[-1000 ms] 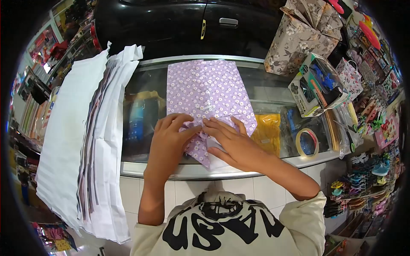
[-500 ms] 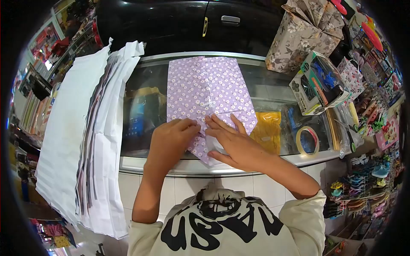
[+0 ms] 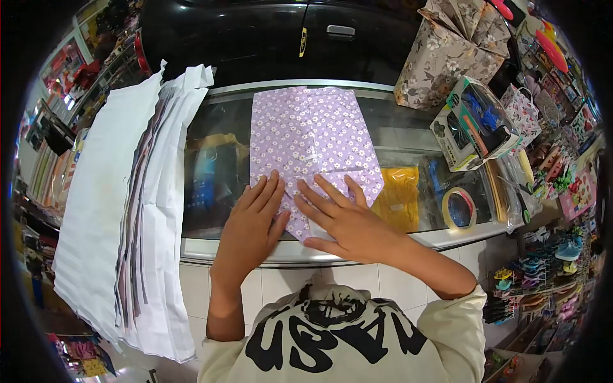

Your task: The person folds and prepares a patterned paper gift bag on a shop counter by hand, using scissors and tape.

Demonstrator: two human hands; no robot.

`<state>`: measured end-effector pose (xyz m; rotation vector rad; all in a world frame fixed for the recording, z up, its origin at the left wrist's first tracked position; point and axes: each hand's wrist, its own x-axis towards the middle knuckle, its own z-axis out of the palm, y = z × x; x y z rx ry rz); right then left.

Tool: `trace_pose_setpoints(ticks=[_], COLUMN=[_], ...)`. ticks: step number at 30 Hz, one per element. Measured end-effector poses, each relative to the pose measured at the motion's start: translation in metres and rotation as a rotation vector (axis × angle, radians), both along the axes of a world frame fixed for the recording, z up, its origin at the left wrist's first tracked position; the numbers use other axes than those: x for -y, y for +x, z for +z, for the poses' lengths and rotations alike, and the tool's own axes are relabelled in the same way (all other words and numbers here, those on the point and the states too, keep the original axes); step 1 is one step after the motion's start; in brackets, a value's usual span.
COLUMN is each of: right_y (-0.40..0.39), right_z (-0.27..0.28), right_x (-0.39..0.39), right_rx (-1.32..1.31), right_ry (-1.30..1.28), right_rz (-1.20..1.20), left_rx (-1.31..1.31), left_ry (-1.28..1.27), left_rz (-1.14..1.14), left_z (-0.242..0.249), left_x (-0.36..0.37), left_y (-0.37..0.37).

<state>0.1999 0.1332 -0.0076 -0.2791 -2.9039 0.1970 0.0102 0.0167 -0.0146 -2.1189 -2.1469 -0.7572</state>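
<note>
A lilac sheet of paper with small white daisies [image 3: 313,131] lies folded on the glass counter, its near end tapering toward the front edge. A lengthwise seam runs down its middle. My left hand [image 3: 251,220] rests flat on its lower left side, fingers stretched out. Across the lower right part, my right hand [image 3: 341,217] is spread open and presses on the paper near a fold. Part of the paper's near tip is hidden beneath my hands.
On the left lie large white paper sheets [image 3: 102,191]. To the right are a tape roll [image 3: 458,209], a yellow packet [image 3: 399,198], a toy box [image 3: 476,124], scissors [image 3: 526,207] and a floral paper bag [image 3: 447,57]. The counter's metal edge [image 3: 415,244] runs in front.
My left hand has gone from bent, pinching fingers near the seam to lying flat, slightly left. My right hand has slid a little left and flattened over the fold.
</note>
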Motion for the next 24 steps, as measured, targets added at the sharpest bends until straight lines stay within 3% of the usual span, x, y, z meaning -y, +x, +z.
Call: trace_pose_setpoints(ticks=[7, 12, 13, 16, 22, 24], right_y=[-0.007, -0.021, -0.025, -0.035, -0.043, -0.045], right_z=[0.006, 0.019, 0.016, 0.016, 0.009, 0.01], right_x=[0.001, -0.016, -0.015, -0.017, -0.024, -0.026], right_rx=[-0.009, -0.024, -0.19, -0.3, -0.349, -0.341], right_ry=[0.073, -0.065, -0.039, 0.004, 0.197, 0.259], right_rz=[-0.032, -0.035, -0.039, -0.025, 0.082, 0.107], left_rx=[-0.096, 0.136, 0.193, 0.17, 0.246, 0.166], left_ry=[0.021, 0.011, 0.035, 0.031, -0.012, 0.076], left_rz=[0.021, -0.02, -0.024, -0.028, -0.029, -0.041], left_z=[0.001, 0.006, 0.006, 0.003, 0.031, 0.028], left_x=[-0.002, -0.001, -0.001, -0.001, -0.014, -0.026], left_y=[0.001, -0.005, -0.006, -0.007, -0.016, -0.022])
